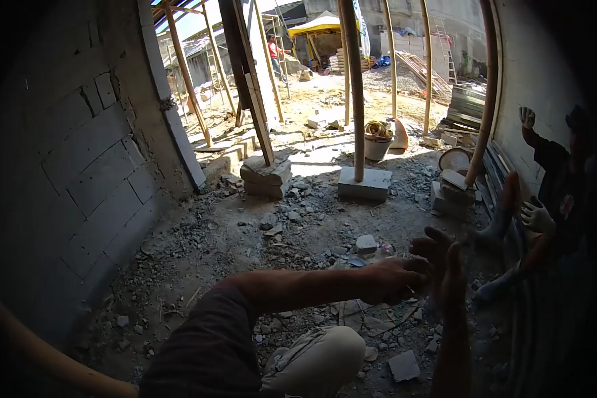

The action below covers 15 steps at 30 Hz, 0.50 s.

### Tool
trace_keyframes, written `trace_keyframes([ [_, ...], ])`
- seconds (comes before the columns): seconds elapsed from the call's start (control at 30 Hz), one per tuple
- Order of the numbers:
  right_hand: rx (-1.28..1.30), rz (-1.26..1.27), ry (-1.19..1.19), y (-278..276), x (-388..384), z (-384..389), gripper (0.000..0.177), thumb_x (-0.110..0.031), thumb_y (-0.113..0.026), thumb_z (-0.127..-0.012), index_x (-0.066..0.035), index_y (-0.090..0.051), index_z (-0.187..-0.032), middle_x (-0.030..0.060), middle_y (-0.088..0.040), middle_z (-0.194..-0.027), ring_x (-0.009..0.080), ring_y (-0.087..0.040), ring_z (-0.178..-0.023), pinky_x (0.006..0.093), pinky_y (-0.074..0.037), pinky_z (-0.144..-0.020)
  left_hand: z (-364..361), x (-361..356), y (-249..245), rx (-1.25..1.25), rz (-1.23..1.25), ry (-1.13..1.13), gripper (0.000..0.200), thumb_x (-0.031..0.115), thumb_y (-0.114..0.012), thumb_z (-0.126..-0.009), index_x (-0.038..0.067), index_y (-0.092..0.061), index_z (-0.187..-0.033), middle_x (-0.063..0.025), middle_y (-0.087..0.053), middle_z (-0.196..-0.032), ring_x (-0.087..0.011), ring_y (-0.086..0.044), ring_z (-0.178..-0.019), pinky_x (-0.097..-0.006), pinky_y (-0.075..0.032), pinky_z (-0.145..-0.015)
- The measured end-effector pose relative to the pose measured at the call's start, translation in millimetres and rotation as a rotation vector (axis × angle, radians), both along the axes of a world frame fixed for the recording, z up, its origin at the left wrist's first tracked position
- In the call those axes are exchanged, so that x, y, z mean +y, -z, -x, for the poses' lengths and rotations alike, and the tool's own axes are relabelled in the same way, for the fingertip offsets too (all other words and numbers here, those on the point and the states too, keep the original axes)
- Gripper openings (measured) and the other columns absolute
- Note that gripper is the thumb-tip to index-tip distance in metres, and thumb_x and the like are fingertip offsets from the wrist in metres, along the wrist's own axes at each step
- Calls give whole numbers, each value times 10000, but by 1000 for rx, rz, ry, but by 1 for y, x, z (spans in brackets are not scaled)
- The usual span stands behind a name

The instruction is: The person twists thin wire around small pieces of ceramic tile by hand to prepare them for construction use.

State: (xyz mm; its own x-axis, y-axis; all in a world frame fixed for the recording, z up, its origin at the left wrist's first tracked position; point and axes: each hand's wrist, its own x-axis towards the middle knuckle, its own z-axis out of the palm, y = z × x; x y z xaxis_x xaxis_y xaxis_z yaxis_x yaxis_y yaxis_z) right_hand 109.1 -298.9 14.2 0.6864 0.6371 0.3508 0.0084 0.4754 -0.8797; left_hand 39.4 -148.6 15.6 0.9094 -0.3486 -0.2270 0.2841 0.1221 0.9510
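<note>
My left arm reaches across from the lower left, its dark sleeve ending at the elbow. At its end, my left hand has its fingers curled in close to my right palm; whatever they may hold is too dark to make out. My right hand rises from the bottom right with fingers stretched and spread, thumb upright, holding nothing visible. The two hands overlap in this view. Below them shows my bent knee in pale trousers, above rubble-strewn ground.
At right sits a co-worker with gloved hands, one raised. Wooden props stand on blocks across the opening. A bucket is outside them. A block wall rises at left; long dark strips lie along the right wall.
</note>
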Motion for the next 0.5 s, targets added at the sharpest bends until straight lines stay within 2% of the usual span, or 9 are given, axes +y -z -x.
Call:
trace_keyframes([
  [0.1, 19, -57, 164, -2, -3, -4, 659, -549, -368, -955, 13, -464, -1285, 147, -595, -1111, 243, -574, -1053, 370, -458, -887, 1, -9, 2, 85, 118, -75, 474, 285, -583, -919, 11, -437, -1277, -48, -519, -925, -67, -462, -624, -201, -385, -476],
  [0.13, 29, -83, 203, -4, -4, -4, 612, -515, -394, -963, 13, -506, -1252, 140, -614, -1091, 229, -591, -1025, 348, -468, -865, 8, -16, -11, 100, 127, -131, 465, 266, -573, -928, 3, -425, -1282, -45, -509, -908, -77, -466, -630, -209, -388, -484],
  [0.27, -223, 239, 244, 2, -14, -13, 527, -446, -431, -975, 23, -602, -1146, 136, -654, -1053, 207, -628, -962, 348, -493, -823, -5, -26, 27, 79, 423, -108, 407, 225, -555, -939, 11, -437, -1265, -31, -507, -874, -74, -466, -633, -209, -400, -494],
  [0.4, -237, 375, 241, 3, -18, -12, 515, -417, -400, -992, 32, -603, -1142, 148, -660, -1038, 208, -635, -950, 340, -493, -827, 3, -40, 20, 113, 411, -199, 341, 196, -537, -944, 12, -458, -1221, -18, -503, -863, -61, -472, -640, -195, -403, -508],
  [0.5, -249, 345, 144, 1, -23, -12, 512, -408, -393, -995, 37, -613, -1123, 149, -670, -1002, 209, -645, -920, 339, -495, -813, 6, -44, 28, 54, 326, -226, 306, 191, -524, -947, 16, -473, -1192, -14, -504, -870, -54, -487, -665, -191, -418, -532],
])
